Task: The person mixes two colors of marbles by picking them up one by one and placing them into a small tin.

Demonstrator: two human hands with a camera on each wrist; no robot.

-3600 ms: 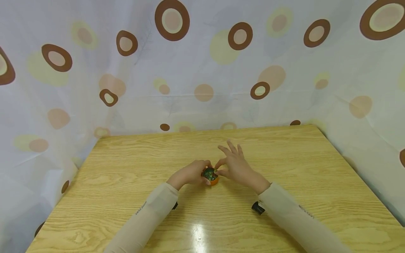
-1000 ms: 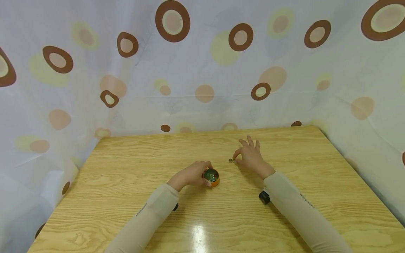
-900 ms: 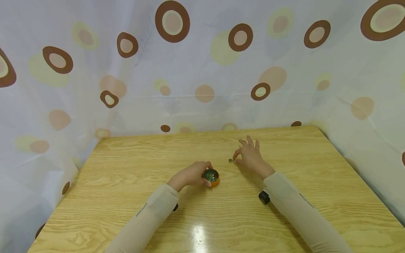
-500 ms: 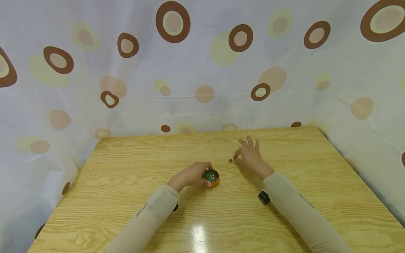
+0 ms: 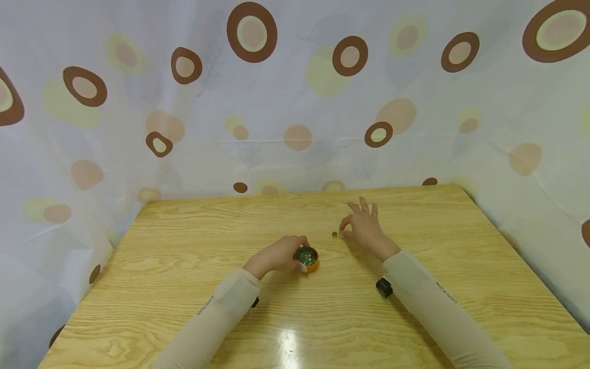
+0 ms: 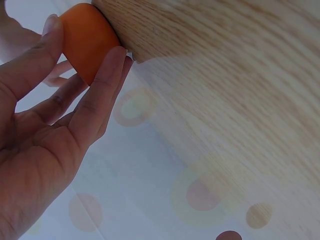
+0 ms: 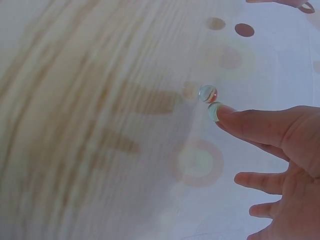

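My left hand grips the side of a small orange bowl, its thumb at the near rim and fingers on the far side. Inside the bowl are shiny, dark greenish contents, too small to tell apart. The left wrist view shows the bowl's smooth orange outside between thumb and fingers. To the right and farther back, my right hand pinches a clear glass marble between thumb and index finger, at the tabletop. Its other fingers are spread. A second glass marble with a reddish streak lies right beside it.
Both hands are over a wood-grain table. A white curtain with brown and yellow circles hangs behind it and along its sides. Dark wrist cameras, such as the right one, sit beneath the sleeves.
Since the oldest frame, my right hand has moved from the bowl rightward and back to the marble on the table. Over the last second both hands have stayed almost still.
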